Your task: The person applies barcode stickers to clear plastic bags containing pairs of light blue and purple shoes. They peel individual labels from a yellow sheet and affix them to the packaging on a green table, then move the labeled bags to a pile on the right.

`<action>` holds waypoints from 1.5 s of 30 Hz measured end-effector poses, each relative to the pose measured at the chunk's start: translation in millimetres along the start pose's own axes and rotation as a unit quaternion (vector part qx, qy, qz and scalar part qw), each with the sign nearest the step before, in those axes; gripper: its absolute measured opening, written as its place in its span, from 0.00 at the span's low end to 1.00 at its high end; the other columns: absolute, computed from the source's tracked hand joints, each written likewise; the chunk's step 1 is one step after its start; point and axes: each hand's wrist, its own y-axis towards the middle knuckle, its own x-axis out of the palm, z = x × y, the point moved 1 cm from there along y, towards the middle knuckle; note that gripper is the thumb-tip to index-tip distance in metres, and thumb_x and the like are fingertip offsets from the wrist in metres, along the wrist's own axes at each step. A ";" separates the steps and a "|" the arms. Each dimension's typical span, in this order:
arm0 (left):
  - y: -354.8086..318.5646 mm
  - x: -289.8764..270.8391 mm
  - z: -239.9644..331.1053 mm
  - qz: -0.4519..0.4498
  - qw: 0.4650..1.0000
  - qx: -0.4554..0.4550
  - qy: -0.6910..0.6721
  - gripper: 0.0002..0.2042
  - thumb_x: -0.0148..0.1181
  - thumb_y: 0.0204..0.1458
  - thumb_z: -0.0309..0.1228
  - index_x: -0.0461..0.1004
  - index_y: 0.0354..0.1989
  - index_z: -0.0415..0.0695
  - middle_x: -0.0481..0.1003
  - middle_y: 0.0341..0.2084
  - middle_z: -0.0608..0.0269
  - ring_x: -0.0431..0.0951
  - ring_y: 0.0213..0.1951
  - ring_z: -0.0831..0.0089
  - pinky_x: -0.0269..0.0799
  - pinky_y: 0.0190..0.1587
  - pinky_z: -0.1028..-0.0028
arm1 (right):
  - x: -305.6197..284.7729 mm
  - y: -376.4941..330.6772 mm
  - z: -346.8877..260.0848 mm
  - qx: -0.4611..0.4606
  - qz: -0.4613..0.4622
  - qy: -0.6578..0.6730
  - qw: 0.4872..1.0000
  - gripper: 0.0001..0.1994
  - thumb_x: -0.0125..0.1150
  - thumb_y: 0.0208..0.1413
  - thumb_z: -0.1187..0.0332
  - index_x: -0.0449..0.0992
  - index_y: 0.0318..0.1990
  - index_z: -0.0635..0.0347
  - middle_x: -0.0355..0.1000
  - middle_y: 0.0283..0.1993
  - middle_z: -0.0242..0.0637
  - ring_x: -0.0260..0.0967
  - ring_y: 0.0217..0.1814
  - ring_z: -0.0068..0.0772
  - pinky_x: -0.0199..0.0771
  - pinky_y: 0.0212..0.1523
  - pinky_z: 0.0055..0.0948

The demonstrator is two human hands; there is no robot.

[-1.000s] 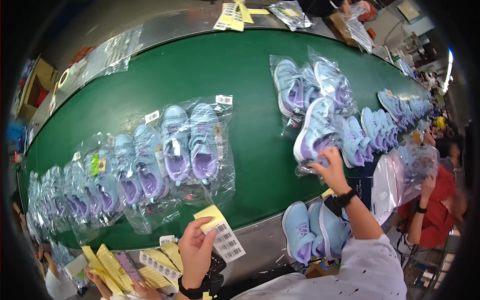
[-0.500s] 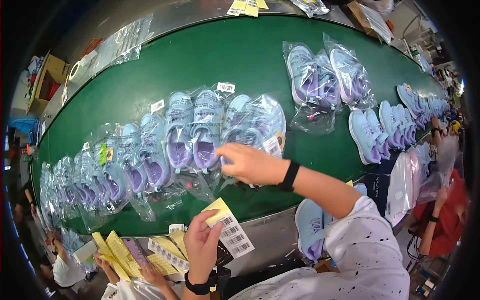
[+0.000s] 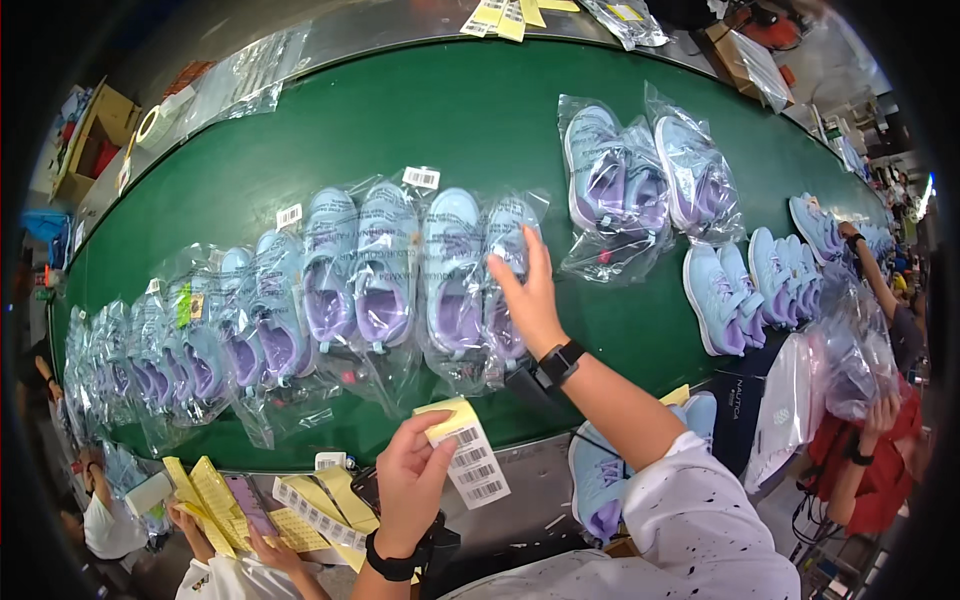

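My left hand (image 3: 412,478) pinches a strip of barcode labels (image 3: 470,462) with yellow backing, held above the table's near edge. My right hand (image 3: 530,295), fingers spread, rests on the right shoe of a light-blue pair in a clear bag (image 3: 455,280). Both shoes of that pair lie side by side, purple linings toward me; the hand partly covers the right one. Just left lies another bagged pair (image 3: 358,265), with a white barcode label (image 3: 421,177) at its top. More bagged pairs (image 3: 262,310) continue leftward in a row.
The shoes lie on a green belt (image 3: 420,110). Two bagged bundles (image 3: 640,180) lie farther back, and unbagged shoes (image 3: 722,298) stand at right. A dark shoebox (image 3: 745,405) is at the near right. Co-workers' hands (image 3: 270,555) handle yellow sheets at lower left.
My right hand has opened and moved up onto the bagged pair. That pair now lies with both openings toward me. The row of shoes appears slightly farther left.
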 end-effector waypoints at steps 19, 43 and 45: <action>12.1 17.7 12.9 -0.010 1.000 0.001 -0.003 0.22 0.54 0.56 0.13 0.64 0.59 0.33 0.76 0.47 0.52 0.78 0.48 0.72 0.74 0.50 0.75 | -117.5 37.2 8.7 0.090 -0.028 0.193 0.977 0.06 0.61 0.60 0.72 0.73 0.30 0.60 0.64 0.22 0.21 0.54 0.20 0.09 0.53 0.20 0.16; 15.8 27.3 33.7 0.025 0.990 0.073 0.121 0.10 0.58 0.56 0.16 0.74 0.46 0.33 0.81 0.35 0.61 0.78 0.38 0.83 0.73 0.39 0.83 | -83.2 -62.2 -110.6 -0.160 -0.310 0.161 0.923 0.07 0.64 0.52 0.78 0.80 0.40 0.65 0.73 0.34 0.38 0.70 0.33 0.29 0.69 0.35 0.27; 14.9 27.6 35.0 0.024 0.984 0.079 0.156 0.10 0.58 0.56 0.16 0.74 0.46 0.33 0.81 0.35 0.61 0.78 0.37 0.82 0.74 0.39 0.83 | -85.4 -67.1 -117.2 -0.198 -0.277 0.097 0.935 0.06 0.65 0.49 0.79 0.80 0.37 0.65 0.71 0.33 0.37 0.70 0.33 0.32 0.69 0.34 0.29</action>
